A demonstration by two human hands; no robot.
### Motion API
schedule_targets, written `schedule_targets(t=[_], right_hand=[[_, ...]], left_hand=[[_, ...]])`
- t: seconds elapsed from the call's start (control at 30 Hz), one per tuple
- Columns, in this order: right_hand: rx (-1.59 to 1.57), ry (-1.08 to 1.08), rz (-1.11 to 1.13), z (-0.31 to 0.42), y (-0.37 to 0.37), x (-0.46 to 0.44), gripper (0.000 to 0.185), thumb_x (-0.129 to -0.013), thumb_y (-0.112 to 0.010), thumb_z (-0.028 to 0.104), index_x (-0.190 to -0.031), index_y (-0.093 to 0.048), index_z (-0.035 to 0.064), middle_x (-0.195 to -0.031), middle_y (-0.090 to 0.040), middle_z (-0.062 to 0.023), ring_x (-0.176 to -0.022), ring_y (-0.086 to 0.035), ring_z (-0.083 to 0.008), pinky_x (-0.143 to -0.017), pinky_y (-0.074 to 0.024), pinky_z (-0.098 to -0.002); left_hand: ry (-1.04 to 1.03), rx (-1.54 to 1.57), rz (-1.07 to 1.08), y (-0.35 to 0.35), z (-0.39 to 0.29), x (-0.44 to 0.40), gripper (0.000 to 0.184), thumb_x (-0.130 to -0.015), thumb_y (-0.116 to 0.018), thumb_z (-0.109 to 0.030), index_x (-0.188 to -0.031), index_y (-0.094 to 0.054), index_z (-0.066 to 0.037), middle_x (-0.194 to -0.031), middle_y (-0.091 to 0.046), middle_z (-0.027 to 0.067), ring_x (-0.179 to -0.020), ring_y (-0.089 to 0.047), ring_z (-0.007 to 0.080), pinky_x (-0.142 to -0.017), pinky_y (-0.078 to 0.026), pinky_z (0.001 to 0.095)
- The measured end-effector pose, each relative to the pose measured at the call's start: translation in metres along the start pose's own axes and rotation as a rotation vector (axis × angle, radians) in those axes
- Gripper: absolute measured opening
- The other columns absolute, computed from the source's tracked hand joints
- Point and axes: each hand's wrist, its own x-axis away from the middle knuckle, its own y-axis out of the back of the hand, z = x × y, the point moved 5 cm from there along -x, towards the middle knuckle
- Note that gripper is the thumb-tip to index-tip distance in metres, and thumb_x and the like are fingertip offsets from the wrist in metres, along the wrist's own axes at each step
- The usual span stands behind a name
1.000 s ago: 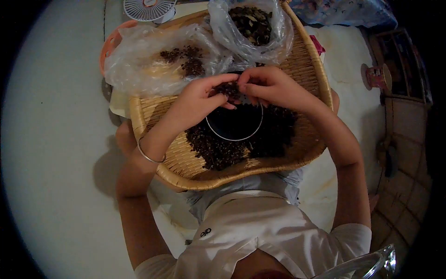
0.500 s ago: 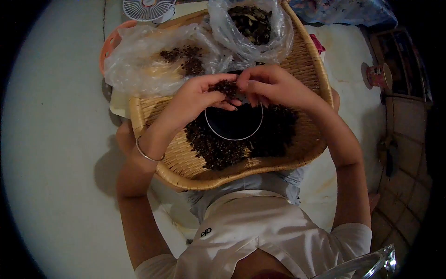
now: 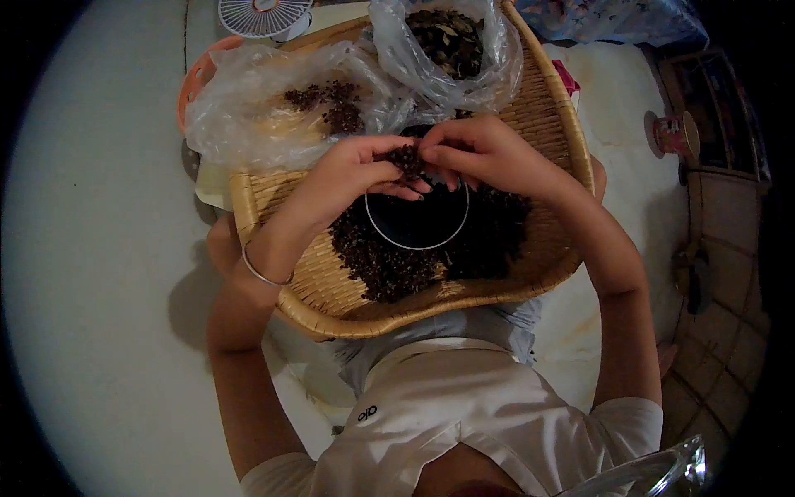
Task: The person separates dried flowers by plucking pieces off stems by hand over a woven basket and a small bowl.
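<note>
My left hand (image 3: 344, 178) cradles a clump of small dark dried berries (image 3: 406, 161) between its thumb and fingers. From the other side, my right hand (image 3: 482, 156) pinches at the clump's edge with thumb and forefinger; what sits between these tips is too small to make out. Both hands are over the far part of a dark round bowl (image 3: 418, 230) with a thin pale rim. Around the bowl, more dark berry bits (image 3: 397, 273) lie heaped in a woven basket tray (image 3: 323, 286), which rests over my lap.
A clear plastic bag (image 3: 240, 124) with brown clusters lies at the tray's far left. Another plastic bag (image 3: 501, 70) holds dark dried pieces. An orange basket (image 3: 192, 87) and a white fan (image 3: 263, 15) are beyond. A paper cup (image 3: 677, 135) is off to the right.
My fingers have shifted slightly around the clump, and the left hand has tilted a little. The tray, bowl and bags stay where they were.
</note>
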Motion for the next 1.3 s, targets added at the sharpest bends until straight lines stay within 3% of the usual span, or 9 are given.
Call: schedule_targets(t=[0.1, 0.33, 0.53, 0.6, 0.93, 1.23, 1.3], right_hand=[[0.013, -0.013, -0.002, 0.0, 0.0, 0.0, 0.021, -0.09, -0.049, 0.021, -0.092, -0.06, 0.0035, -0.059, -0.057, -0.0012, -0.047, -0.05, -0.0067, -0.044, -0.041, -0.0221], [0.001, -0.012, -0.014, -0.002, -0.001, 0.0, 0.02, -0.09, -0.049, 0.02, -0.092, -0.06, 0.0029, -0.058, -0.058, -0.0021, -0.046, -0.05, -0.0066, -0.043, -0.0413, -0.022], [0.001, -0.029, -0.009, 0.0, -0.001, 0.001, 0.02, -0.089, -0.049, 0.02, -0.091, -0.06, 0.0029, -0.058, -0.058, -0.0022, -0.045, -0.05, -0.0066, -0.043, -0.0415, -0.0219], [-0.019, -0.077, 0.039, 0.0, -0.002, 0.001, 0.018, -0.09, -0.049, 0.014, -0.094, -0.056, -0.0012, -0.071, -0.058, -0.0017, -0.054, -0.054, -0.0051, -0.042, -0.0391, -0.0175], [-0.012, -0.034, 0.001, -0.003, -0.003, -0.001, 0.021, -0.09, -0.047, 0.016, -0.098, -0.056, -0.001, -0.067, -0.058, -0.0016, -0.051, -0.052, -0.005, -0.041, -0.0385, -0.0176], [-0.037, -0.021, -0.086, 0.007, 0.006, 0.004, 0.015, -0.089, -0.048, 0.016, -0.089, -0.054, 0.0019, -0.066, -0.056, -0.0014, -0.054, -0.052, -0.0049, -0.045, -0.0386, -0.0186], [0.102, 0.175, -0.092, 0.01, 0.006, 0.003, 0.013, -0.087, -0.052, 0.015, -0.089, -0.054, 0.0021, -0.068, -0.056, -0.0007, -0.058, -0.053, -0.0056, -0.049, -0.0405, -0.02]], left_hand=[[0.029, 0.046, -0.003, -0.002, -0.003, 0.002, 0.031, -0.084, -0.044, -0.001, -0.113, -0.05, 0.007, -0.096, -0.061, 0.0128, -0.088, -0.062, 0.0176, -0.078, -0.051, 0.0254], [0.041, 0.077, 0.012, -0.002, -0.002, 0.001, 0.03, -0.084, -0.044, -0.001, -0.111, -0.051, 0.007, -0.096, -0.061, 0.013, -0.087, -0.062, 0.0178, -0.078, -0.052, 0.0253], [0.044, 0.079, 0.014, 0.0, -0.001, 0.001, 0.036, -0.081, -0.046, -0.001, -0.117, -0.046, 0.009, -0.102, -0.059, 0.0157, -0.086, -0.062, 0.0216, -0.076, -0.053, 0.0299], [0.054, 0.09, 0.018, 0.001, 0.001, 0.0, 0.036, -0.081, -0.046, -0.001, -0.116, -0.046, 0.008, -0.102, -0.059, 0.0157, -0.086, -0.062, 0.0218, -0.077, -0.053, 0.0301], [0.063, 0.098, 0.0, 0.0, -0.002, 0.001, 0.035, -0.081, -0.046, -0.001, -0.115, -0.047, 0.008, -0.101, -0.059, 0.0157, -0.086, -0.062, 0.0217, -0.077, -0.053, 0.0298], [0.035, 0.101, -0.013, 0.001, -0.007, 0.004, 0.038, -0.081, -0.043, 0.001, -0.119, -0.043, 0.009, -0.103, -0.058, 0.0193, -0.089, -0.062, 0.0244, -0.078, -0.052, 0.0321], [0.013, 0.094, -0.011, 0.002, -0.008, 0.005, 0.039, -0.082, -0.043, 0.001, -0.12, -0.041, 0.009, -0.105, -0.058, 0.0198, -0.089, -0.062, 0.025, -0.079, -0.052, 0.0326]])
